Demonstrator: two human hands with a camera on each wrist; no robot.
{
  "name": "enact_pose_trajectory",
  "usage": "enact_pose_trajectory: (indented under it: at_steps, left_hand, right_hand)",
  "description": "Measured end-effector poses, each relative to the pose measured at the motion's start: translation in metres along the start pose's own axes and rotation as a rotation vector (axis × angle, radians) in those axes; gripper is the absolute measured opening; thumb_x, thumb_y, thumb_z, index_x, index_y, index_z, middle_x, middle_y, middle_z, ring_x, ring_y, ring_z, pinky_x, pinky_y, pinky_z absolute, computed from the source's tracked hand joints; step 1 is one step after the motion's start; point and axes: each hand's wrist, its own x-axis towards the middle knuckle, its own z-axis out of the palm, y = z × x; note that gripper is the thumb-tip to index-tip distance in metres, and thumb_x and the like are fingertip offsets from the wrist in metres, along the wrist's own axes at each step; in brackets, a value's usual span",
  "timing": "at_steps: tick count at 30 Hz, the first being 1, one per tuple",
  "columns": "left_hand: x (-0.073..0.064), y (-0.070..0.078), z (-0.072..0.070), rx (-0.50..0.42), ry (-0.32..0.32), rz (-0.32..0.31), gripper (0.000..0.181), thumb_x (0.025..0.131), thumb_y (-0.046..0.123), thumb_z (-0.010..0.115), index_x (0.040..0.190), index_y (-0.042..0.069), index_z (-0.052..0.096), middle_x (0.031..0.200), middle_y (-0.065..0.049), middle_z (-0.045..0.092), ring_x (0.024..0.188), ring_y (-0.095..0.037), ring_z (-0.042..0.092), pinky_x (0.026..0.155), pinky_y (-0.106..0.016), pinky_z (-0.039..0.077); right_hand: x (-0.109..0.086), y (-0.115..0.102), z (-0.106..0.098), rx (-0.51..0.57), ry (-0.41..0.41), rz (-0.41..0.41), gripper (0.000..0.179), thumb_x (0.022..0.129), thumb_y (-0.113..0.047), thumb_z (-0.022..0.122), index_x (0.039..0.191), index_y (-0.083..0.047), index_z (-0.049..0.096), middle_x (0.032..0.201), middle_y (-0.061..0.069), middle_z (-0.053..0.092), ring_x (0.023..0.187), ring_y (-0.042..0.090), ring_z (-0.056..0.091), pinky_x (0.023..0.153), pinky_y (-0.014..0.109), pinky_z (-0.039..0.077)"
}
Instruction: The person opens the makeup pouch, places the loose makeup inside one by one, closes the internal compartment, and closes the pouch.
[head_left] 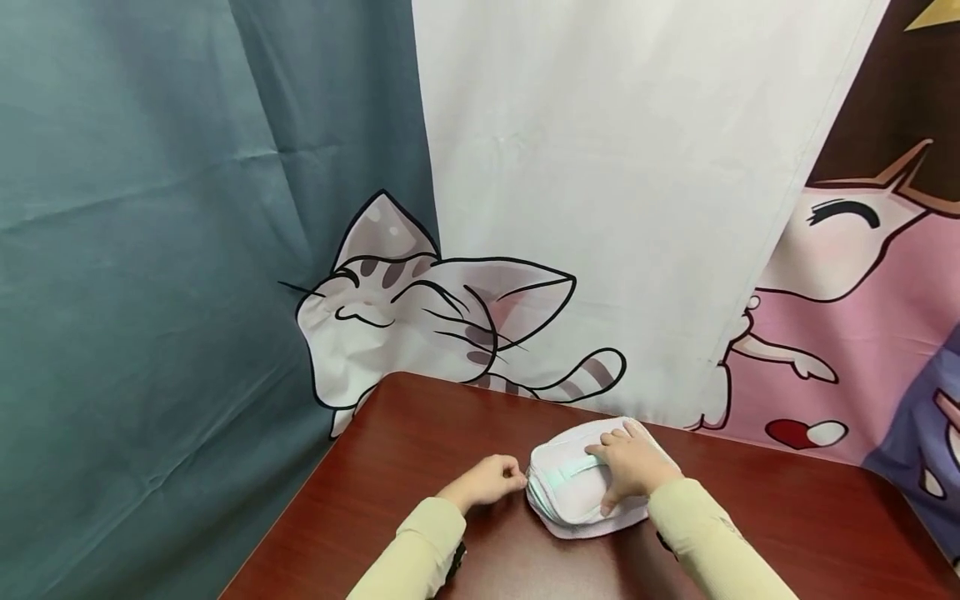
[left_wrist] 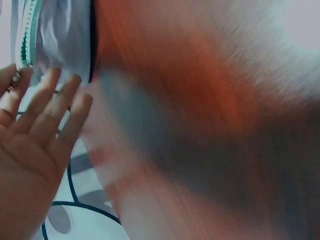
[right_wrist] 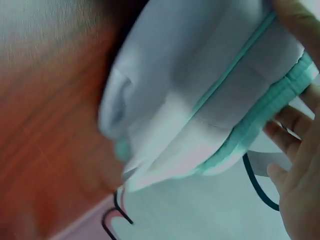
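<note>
A pale lavender-white zip pouch (head_left: 557,450) with a mint strap (head_left: 576,473) lies on the table. At its left end, my left hand (head_left: 489,481) pinches a small metal zipper pull (left_wrist: 16,78) between thumb and index finger, the other fingers extended. Mint zipper teeth (left_wrist: 27,35) run up from the pull in the left wrist view. My right hand (head_left: 637,465) grips the pouch from above, its thumb on the near side and its fingers spread toward the far side. The pouch's soft side (right_wrist: 170,65) and mint trim (right_wrist: 270,107) fill the right wrist view.
The reddish-brown wooden table (head_left: 420,425) has a rounded far corner on the left. Right behind it hangs a printed curtain (head_left: 600,167) with a cartoon cat, and a teal curtain (head_left: 150,250) hangs along the left side.
</note>
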Motion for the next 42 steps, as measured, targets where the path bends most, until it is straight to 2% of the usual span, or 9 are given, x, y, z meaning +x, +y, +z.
enact_pose_trajectory:
  at_steps: [3, 7, 10, 15, 19, 23, 29, 39, 42]
  left_hand:
    - [0.012, -0.003, -0.004, 0.071, 0.073, -0.065, 0.019, 0.085, 0.020, 0.067, 0.069, 0.015, 0.057, 0.071, 0.006, 0.053, 0.064, -0.009, 0.045, 0.060, -0.026, 0.039]
    - [0.025, -0.004, -0.002, 0.138, 0.158, -0.139, 0.017, 0.084, 0.027, 0.068, 0.070, 0.020, 0.062, 0.078, 0.007, 0.057, 0.068, -0.011, 0.049, 0.062, -0.030, 0.040]
    - [0.031, -0.002, 0.004, 0.180, 0.198, -0.137, 0.014, 0.085, 0.029, 0.067, 0.074, 0.022, 0.065, 0.080, 0.009, 0.060, 0.070, -0.011, 0.052, 0.062, -0.031, 0.042]
    - [0.031, -0.001, 0.010, 0.268, 0.212, -0.115, 0.013, 0.085, 0.030, 0.066, 0.075, 0.023, 0.065, 0.076, 0.011, 0.059, 0.069, -0.009, 0.053, 0.058, -0.030, 0.042]
    - [0.022, -0.002, 0.006, 0.306, 0.164, -0.079, 0.017, 0.085, 0.030, 0.067, 0.070, 0.023, 0.061, 0.069, 0.012, 0.055, 0.064, -0.007, 0.050, 0.057, -0.028, 0.040]
    - [0.010, -0.001, 0.011, 0.290, 0.076, -0.019, 0.019, 0.084, 0.028, 0.067, 0.067, 0.023, 0.060, 0.060, 0.014, 0.053, 0.056, -0.002, 0.046, 0.055, -0.023, 0.038]
    - [-0.004, 0.008, 0.027, 0.138, -0.035, 0.020, 0.016, 0.084, 0.020, 0.068, 0.069, 0.016, 0.065, 0.054, 0.011, 0.059, 0.048, -0.001, 0.053, 0.049, -0.018, 0.040]
    - [-0.001, 0.023, 0.040, 0.104, -0.075, 0.015, 0.016, 0.085, 0.018, 0.067, 0.071, 0.012, 0.069, 0.055, 0.009, 0.061, 0.047, -0.004, 0.056, 0.046, -0.017, 0.041]
    - [-0.004, 0.024, 0.039, 0.112, -0.070, -0.012, 0.017, 0.086, 0.018, 0.066, 0.070, 0.012, 0.069, 0.055, 0.008, 0.062, 0.046, -0.006, 0.056, 0.046, -0.018, 0.041]
  right_hand:
    - [-0.005, -0.004, 0.005, 0.083, 0.027, 0.055, 0.085, 0.043, -0.058, 0.082, 0.106, -0.002, 0.066, 0.087, 0.002, 0.050, 0.092, 0.028, 0.051, 0.095, 0.049, 0.034]
    - [-0.012, -0.012, 0.015, 0.166, 0.074, 0.185, 0.083, 0.048, -0.060, 0.081, 0.101, 0.002, 0.065, 0.096, 0.005, 0.053, 0.087, 0.025, 0.055, 0.081, 0.042, 0.045]
    - [-0.014, -0.018, 0.019, 0.151, 0.083, 0.275, 0.084, 0.052, -0.064, 0.077, 0.102, 0.002, 0.063, 0.105, 0.011, 0.060, 0.090, 0.029, 0.060, 0.078, 0.043, 0.047]
    - [-0.014, -0.024, 0.020, 0.121, 0.102, 0.365, 0.075, 0.057, -0.067, 0.071, 0.091, 0.000, 0.062, 0.085, 0.011, 0.063, 0.078, 0.032, 0.061, 0.069, 0.046, 0.048]
    - [-0.010, -0.025, 0.021, 0.123, 0.091, 0.408, 0.068, 0.058, -0.068, 0.071, 0.082, -0.005, 0.060, 0.074, 0.008, 0.061, 0.068, 0.030, 0.060, 0.063, 0.046, 0.047]
    - [-0.009, -0.023, 0.022, 0.122, 0.084, 0.416, 0.065, 0.058, -0.067, 0.070, 0.078, -0.007, 0.057, 0.070, 0.007, 0.058, 0.064, 0.027, 0.058, 0.060, 0.045, 0.047]
    - [-0.009, -0.025, 0.020, 0.116, 0.085, 0.410, 0.062, 0.060, -0.067, 0.070, 0.074, -0.008, 0.055, 0.067, 0.006, 0.056, 0.059, 0.025, 0.055, 0.057, 0.044, 0.046]
    - [-0.010, -0.026, 0.014, 0.120, 0.077, 0.427, 0.062, 0.060, -0.065, 0.071, 0.074, -0.006, 0.056, 0.068, 0.007, 0.057, 0.059, 0.024, 0.054, 0.056, 0.044, 0.045]
    - [-0.012, -0.025, 0.014, 0.142, 0.075, 0.428, 0.071, 0.059, -0.068, 0.070, 0.085, -0.002, 0.060, 0.077, 0.010, 0.060, 0.068, 0.028, 0.058, 0.061, 0.046, 0.046]
